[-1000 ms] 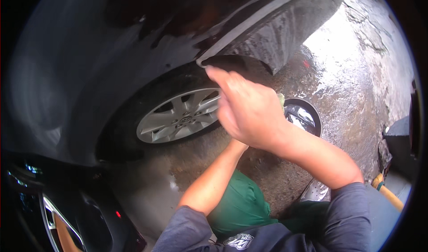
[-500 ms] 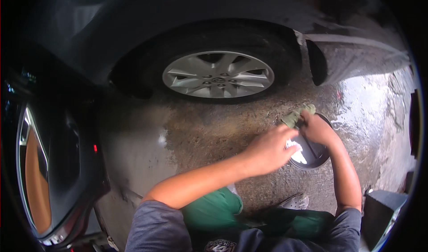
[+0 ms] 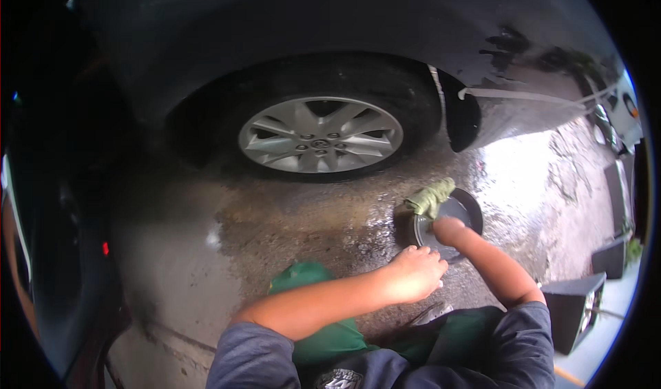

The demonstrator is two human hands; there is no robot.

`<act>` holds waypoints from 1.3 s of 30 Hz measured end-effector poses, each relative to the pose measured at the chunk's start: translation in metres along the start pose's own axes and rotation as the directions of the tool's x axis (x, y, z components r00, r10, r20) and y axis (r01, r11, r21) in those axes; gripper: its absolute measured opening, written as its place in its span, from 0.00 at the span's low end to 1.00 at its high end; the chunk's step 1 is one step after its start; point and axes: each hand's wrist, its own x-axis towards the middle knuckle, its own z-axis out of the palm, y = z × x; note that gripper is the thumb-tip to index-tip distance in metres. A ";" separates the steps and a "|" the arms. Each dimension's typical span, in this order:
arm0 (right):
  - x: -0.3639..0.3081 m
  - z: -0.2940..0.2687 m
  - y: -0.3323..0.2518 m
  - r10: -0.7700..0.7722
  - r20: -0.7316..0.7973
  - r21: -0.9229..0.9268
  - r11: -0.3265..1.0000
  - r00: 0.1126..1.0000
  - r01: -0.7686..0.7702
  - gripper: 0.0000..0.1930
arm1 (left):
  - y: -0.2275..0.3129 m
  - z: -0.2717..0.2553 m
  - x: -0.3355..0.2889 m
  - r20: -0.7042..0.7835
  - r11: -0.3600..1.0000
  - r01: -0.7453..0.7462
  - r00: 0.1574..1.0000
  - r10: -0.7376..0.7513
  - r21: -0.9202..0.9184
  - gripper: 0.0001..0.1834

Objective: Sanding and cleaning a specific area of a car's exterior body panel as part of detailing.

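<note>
wet concrete ground [image 3: 289, 230] beside a car wheel [image 3: 320, 135]. we note our right hand [image 3: 447, 229] dipped into a dark bucket [image 3: 463, 210], grip unseen; green cloth [image 3: 429, 197] draped on its rim; left hand [image 3: 413, 273] loosely curled, empty.

outdoor car-wash spot — wet concrete ground [image 3: 289, 230], car wheel [image 3: 320, 135] close by

Both arms came in from the bottom and reached forward and down. The left hand [image 3: 413, 273] was curled, knuckles up, with its fingers [image 3: 432, 259] bent under. The left arm was bare from the sleeve to the wrist and pointed to the right. The right hand [image 3: 447, 230] was ahead of the left and looked closed. The two hands were just beside each other.
</note>
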 end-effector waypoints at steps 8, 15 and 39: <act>-0.161 -0.263 -0.037 -0.104 -0.949 -0.086 0.994 0.298 0.075 0.09 | 0.004 -0.011 -0.013 0.015 0.989 -0.146 0.989 0.145 0.023 0.21; -0.158 -0.340 -0.070 -0.364 -0.931 -0.366 0.920 0.042 -0.143 0.18 | -0.023 -0.006 -0.009 0.061 0.997 -0.078 0.995 0.077 0.019 0.19; -0.119 -0.327 0.000 -0.769 -0.611 -0.678 0.631 -0.188 -0.378 0.18 | -0.051 -0.007 -0.013 -0.052 1.000 0.004 0.999 -0.002 0.022 0.16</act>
